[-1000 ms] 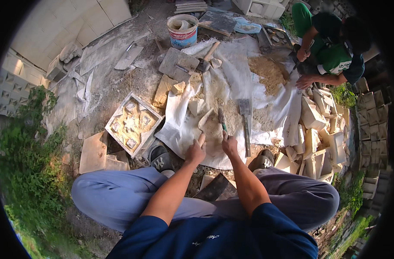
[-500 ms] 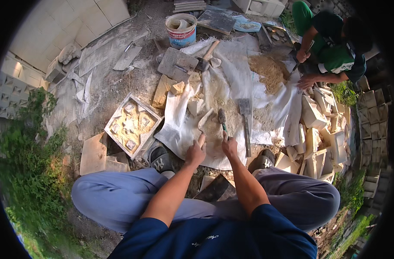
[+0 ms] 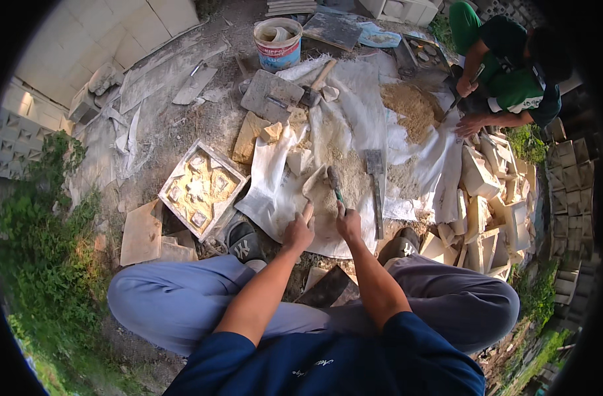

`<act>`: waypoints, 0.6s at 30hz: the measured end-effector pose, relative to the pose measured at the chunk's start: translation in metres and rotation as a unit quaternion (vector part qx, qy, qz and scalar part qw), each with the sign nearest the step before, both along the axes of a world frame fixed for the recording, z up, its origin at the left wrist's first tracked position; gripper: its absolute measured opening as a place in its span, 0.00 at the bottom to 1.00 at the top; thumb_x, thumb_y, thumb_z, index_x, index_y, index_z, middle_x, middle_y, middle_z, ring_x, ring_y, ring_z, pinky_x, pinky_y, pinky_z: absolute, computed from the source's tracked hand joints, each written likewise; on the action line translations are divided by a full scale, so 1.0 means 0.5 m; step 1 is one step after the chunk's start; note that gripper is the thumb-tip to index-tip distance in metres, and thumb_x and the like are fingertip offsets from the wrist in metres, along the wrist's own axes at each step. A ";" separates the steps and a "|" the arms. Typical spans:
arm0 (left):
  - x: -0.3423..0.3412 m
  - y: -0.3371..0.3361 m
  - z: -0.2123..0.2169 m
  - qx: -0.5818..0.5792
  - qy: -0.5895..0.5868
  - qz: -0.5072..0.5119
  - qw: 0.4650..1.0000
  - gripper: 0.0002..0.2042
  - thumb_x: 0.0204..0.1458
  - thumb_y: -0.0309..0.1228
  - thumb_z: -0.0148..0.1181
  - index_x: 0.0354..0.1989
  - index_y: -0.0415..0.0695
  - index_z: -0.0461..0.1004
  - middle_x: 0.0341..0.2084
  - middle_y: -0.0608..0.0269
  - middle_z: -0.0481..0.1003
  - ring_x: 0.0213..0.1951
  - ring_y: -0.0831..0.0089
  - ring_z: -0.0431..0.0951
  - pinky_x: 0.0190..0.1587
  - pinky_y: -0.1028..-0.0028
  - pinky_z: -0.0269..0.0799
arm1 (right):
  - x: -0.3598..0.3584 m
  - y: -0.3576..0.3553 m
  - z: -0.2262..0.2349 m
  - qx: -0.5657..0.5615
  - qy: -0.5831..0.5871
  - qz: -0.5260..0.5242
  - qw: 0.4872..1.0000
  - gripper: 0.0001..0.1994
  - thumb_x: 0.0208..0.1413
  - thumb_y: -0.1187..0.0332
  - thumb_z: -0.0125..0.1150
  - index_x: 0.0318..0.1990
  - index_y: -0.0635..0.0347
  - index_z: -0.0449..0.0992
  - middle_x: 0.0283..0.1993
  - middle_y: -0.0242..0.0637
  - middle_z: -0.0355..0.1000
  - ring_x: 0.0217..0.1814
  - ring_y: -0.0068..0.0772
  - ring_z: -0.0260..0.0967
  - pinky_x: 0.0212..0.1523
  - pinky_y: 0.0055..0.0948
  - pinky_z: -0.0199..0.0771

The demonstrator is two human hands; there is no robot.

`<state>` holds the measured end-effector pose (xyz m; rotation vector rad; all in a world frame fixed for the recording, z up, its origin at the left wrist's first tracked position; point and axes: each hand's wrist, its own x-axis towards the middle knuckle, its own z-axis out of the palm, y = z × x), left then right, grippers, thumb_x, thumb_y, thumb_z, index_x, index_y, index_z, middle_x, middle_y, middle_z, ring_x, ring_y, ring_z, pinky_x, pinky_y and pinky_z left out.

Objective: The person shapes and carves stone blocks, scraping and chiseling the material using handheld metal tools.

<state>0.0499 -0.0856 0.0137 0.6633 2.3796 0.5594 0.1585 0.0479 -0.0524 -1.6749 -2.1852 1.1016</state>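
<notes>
My left hand is closed round the handle of a dusty trowel, its pale blade lying over the white sack cloth. In my closed right hand is a small tool with a green handle and a narrow grey head. Its head is close beside the trowel blade; whether they touch I cannot tell. Pale powder covers the cloth below both tools. A flat tool with a long handle lies to the right. On the left sits a square mould holding yellowish material in a star-like pattern.
A bucket, a plastering float and a mallet lie beyond the cloth. Stacked pale blocks stand at right. A co-worker in green trousers crouches at far right, near a sand heap.
My right hand and the green-handled tool have shifted slightly left, the tool's head nearer the trowel blade. My left hand has barely moved.
</notes>
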 end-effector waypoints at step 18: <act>-0.009 -0.016 -0.012 0.019 0.037 0.007 0.999 0.22 0.58 0.45 0.54 0.44 0.34 0.65 0.30 0.33 0.76 0.36 0.36 0.77 0.39 0.48 0.73 | -0.032 -0.018 0.043 -0.032 -0.008 -0.009 0.999 0.34 0.61 0.41 0.48 0.25 0.72 0.76 0.26 0.65 0.71 0.33 0.67 0.72 0.37 0.55 0.68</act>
